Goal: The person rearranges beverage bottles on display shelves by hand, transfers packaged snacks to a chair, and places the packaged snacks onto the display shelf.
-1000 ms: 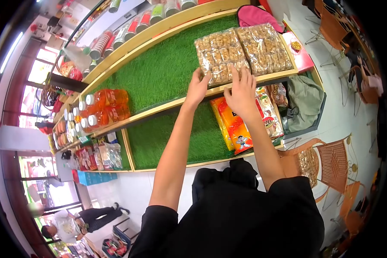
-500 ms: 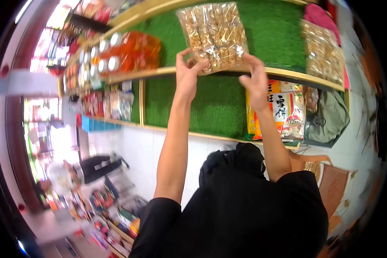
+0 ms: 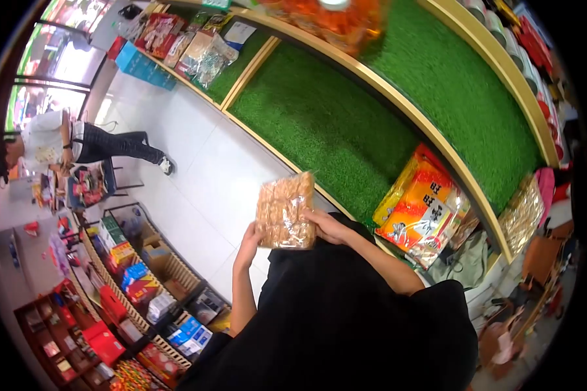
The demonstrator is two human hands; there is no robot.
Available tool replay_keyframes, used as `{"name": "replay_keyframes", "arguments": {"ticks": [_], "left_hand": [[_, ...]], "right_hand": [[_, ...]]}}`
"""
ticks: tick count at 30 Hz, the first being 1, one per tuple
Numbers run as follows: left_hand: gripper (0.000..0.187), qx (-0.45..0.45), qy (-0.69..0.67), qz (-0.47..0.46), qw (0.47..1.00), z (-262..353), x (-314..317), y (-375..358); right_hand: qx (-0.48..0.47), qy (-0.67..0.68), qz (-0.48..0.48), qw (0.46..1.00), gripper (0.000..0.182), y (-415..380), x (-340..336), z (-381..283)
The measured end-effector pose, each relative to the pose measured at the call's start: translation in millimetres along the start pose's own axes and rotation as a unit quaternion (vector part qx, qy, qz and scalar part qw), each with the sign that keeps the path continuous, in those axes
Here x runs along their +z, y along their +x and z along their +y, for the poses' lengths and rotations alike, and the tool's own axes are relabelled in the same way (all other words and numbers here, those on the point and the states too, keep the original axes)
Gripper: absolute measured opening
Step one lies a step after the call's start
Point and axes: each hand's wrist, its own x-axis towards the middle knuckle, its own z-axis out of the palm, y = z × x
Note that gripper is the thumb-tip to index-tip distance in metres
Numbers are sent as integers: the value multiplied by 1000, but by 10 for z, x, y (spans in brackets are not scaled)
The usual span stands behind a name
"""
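Note:
A transparent plastic pack of golden-brown snack pieces (image 3: 285, 208) is held in front of my body, over the white floor beside the shelf. My left hand (image 3: 248, 244) grips its lower left edge, fingers partly behind the pack. On the opposite side, my right hand (image 3: 326, 225) is closed on the edge with the thumb on the front. Orange and red rice-cracker bags (image 3: 416, 212) lie on the lower green shelf to the right of my right hand. Another pack of similar golden snacks (image 3: 523, 212) rests at the shelf's far right end.
Green turf lines the lower shelf (image 3: 319, 117) and upper shelf (image 3: 466, 98), both wood-edged. Bottles of orange liquid (image 3: 346, 26) stand at the top. A person (image 3: 78, 140) is at the left. Crates of boxed goods (image 3: 137, 274) stand lower left; a grey-green bag (image 3: 466, 260) lies right.
Both hands have brought the snack pack down from the upper shelf, close to my body. My right hand, loosely spread beside it before, now grips it. The view has turned.

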Motion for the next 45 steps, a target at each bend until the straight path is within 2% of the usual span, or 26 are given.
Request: {"name": "replay_keyframes", "arguments": {"ticks": [2, 4, 5, 7, 8, 10, 11, 12, 14, 15, 16, 18, 19, 20, 21, 22, 25, 28, 31, 35, 36, 38, 39, 42, 43, 45], "left_hand": [[68, -7, -45, 1, 999, -153, -71, 66], [71, -12, -98, 0, 995, -172, -76, 162], [78, 23, -84, -22, 996, -105, -71, 286], [85, 63, -100, -37, 992, 70, -97, 546], [91, 96, -80, -37, 991, 185, -156, 674], [96, 128, -85, -36, 987, 434, -303, 911], [97, 175, -99, -67, 977, 543, -398, 986], [98, 220, -113, -101, 964, 639, -485, 1059], [102, 199, -224, -235, 925, 822, -753, 1177], [105, 191, -191, -278, 922, 809, -895, 1304], [108, 180, -151, -321, 917, 760, -1018, 1398], [108, 153, -153, -380, 899, 777, -1128, 1520], [105, 127, -174, -429, 877, 839, -1172, 1544], [104, 97, -191, -478, 852, 926, -1196, 1584], [102, 63, -135, -495, 856, 1019, -1164, 1624], [102, 50, -121, -514, 848, 1050, -1084, 1656], [109, 45, -194, -557, 806, 1189, -753, 1674], [114, 65, -145, -566, 809, 1468, -382, 1505], [122, 99, -53, -558, 822, 1696, 14, 1234], [128, 113, 38, -580, 806, 1854, 511, 775], [128, 110, 66, -595, 793, 1792, 604, 719], [126, 135, 123, -625, 759, 1621, 802, 621], [122, 157, 171, -639, 734, 1649, 943, 442], [120, 134, 253, -656, 698, 1361, 1312, 255], [120, 130, 288, -677, 665, 1198, 1491, 164], [117, 109, 264, -632, 721, 941, 1847, -23]], "right_hand": [[-6, -150, 6, 989, 52, 221, -7, 27], [-11, -218, 53, 974, 57, 385, 51, -18], [4, -237, 54, 970, 57, 462, 105, -96], [-63, -234, 116, 963, 58, 643, 263, -294], [-47, -255, 118, 959, 58, 733, 354, -364], [-139, -288, 158, 934, 58, 887, 560, -498], [-175, -336, 133, 916, 58, 909, 709, -552], [-140, -366, 113, 913, 63, 861, 853, -628], [-160, -365, 34, 917, 71, 885, 868, -698], [-162, -384, 37, 908, 88, 887, 841, -751], [-156, -385, 56, 908, 88, 874, 875, -792], [-247, -403, 155, 868, 111, 909, 1057, -883], [-233, -387, 193, 871, 127, 919, 1104, -926], [-232, -366, 214, 875, 130, 899, 1119, -951], [-245, -346, 225, 877, 129, 854, 1121, -943], [-261, -326, 234, 878, 127, 814, 1116, -922], [-300, -261, 250, 883, 131, 668, 1159, -839], [-362, -238, 263, 862, 135, 468, 1055, -716], [-386, -292, 321, 814, 136, 116, 898, -538], [-457, -178, 332, 806, 143, -450, 949, -259], [-479, -160, 344, 791, 143, -610, 961, -164], [-487, -288, 383, 730, 143, -1029, 1012, 66], [-492, -296, 406, 711, 145, -1204, 1050, 197], [-495, -287, 482, 663, 140, -1719, 1027, 675], [-536, -234, 477, 656, 132, -1855, 943, 892], [-557, -175, 524, 620, 128, -2001, 667, 1352]]}}
